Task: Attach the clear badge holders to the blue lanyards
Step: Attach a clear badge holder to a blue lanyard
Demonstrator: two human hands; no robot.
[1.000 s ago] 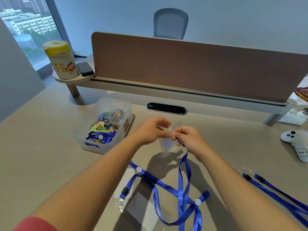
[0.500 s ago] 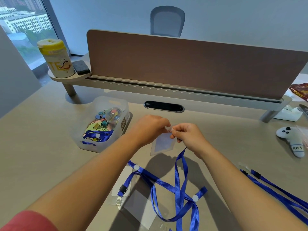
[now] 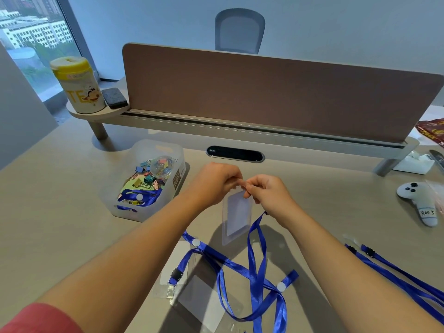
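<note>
pale tabletop [image 3: 60, 212] runs back to a brown divider panel [image 3: 276, 97], with a grey chair back [image 3: 240, 30] showing above it and a window at far left. both hands meet above the tabletop's middle. the left hand [image 3: 213, 183] has its fingers curled in a pinch grip at the top edge of a clear badge holder [image 3: 236, 216], which hangs upright below the fingers with a white card inside. the right hand [image 3: 266, 191] is likewise closed in a pinch grip at the holder's top; the fingertips crowd together, so what sits between them, and any clip, cannot be made out. a blue lanyard [image 3: 257, 255] drops from under the right hand and loops onto the tabletop, its lower end cut off by the frame's bottom edge. a second lanyard [image 3: 216, 254] lies crossed under it, its black clip over a flat holder [image 3: 175, 267] that is hard to see against the surface. more blue lanyards [image 3: 396, 277] lie at right, running out of frame. a translucent bin [image 3: 168, 152] at left holds coloured binder clips and another blue strap. a yellow-lidded canister [image 3: 77, 85] and a dark eraser [image 3: 114, 97] stand on the shelf end. a white controller [image 3: 420, 200] lies at far right, with a partly cropped red packet [image 3: 432, 131] behind it.
</note>
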